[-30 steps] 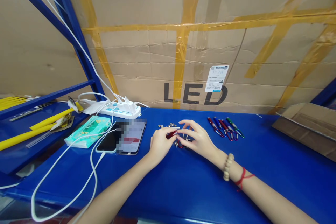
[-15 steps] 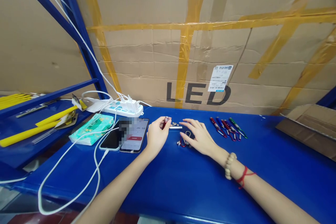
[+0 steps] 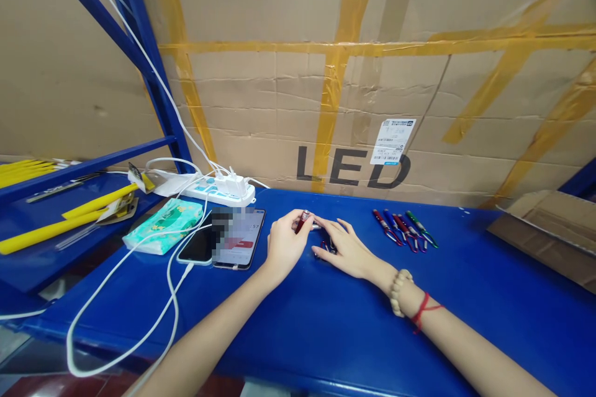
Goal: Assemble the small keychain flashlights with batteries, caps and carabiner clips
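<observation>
Between the thumb and fingers of my left hand (image 3: 285, 245) is a short, shiny red metal tube (image 3: 302, 222), held tilted with its end upward. My right hand (image 3: 350, 251) lies palm down just to the right, its fingers stretched out and spread. Its fingertips reach close to the left hand, over a small silver cylinder (image 3: 316, 227) that is mostly covered. Beneath the right palm, small clip parts (image 3: 329, 247) in dark and red metal show in part. Whether the right fingers touch any of these, I cannot make out.
Several coloured metal tubes with carabiner clips (image 3: 404, 229) lie to the right, near an open cardboard box (image 3: 549, 236). On the left are two phones (image 3: 239, 242), a tissue pack (image 3: 162, 226), a power strip (image 3: 223, 189) and looping white cables (image 3: 172, 298). A large carton (image 3: 261, 105) stands behind.
My left hand has moved slightly right with the red tube. My right hand has shifted left and lower, so its fingers now cover the silver cylinder and small parts more.
</observation>
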Tool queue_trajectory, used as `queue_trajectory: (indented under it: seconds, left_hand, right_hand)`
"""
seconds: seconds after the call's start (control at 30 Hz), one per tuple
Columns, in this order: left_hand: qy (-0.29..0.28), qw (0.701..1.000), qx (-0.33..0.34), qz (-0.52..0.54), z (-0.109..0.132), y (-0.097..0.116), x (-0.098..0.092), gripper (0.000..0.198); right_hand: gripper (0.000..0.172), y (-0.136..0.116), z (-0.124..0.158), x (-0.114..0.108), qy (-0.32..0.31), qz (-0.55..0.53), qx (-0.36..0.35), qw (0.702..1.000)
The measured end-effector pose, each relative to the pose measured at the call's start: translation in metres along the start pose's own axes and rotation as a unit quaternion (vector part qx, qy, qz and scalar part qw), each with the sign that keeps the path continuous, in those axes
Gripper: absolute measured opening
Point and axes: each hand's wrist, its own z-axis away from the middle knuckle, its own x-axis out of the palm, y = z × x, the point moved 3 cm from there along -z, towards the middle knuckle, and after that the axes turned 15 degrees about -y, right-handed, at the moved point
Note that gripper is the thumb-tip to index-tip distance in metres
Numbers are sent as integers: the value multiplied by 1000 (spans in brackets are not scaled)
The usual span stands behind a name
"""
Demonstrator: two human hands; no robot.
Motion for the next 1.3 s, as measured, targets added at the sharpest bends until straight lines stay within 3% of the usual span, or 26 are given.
queue_trajectory:
  seconds: [0.37,0.53,0.73,0.93,1.13,1.3]
  left_hand:
    - [-12,1000,-1,2,-2,-3,2,17]
    - [-44,998,12,31,-2,-5,7,17]
    - [-78,996,12,31,1,0,12,15]
    - [-102,994,25,21,2,1,15,16]
    - [-134,989,43,50,1,-2,19,16]
    - [-157,983,58,72,2,3,20,17]
  right_hand:
    - [51,5,5,-12,61,-9,54,997]
    - [38,19,6,-17,74,22,73,994]
    - [33,42,10,-22,115,67,81,988]
    - [27,46,14,-25,139,69,71,985]
    - [28,48,14,-21,128,129,103,978]
    - [22,51,14,-21,97,117,129,980]
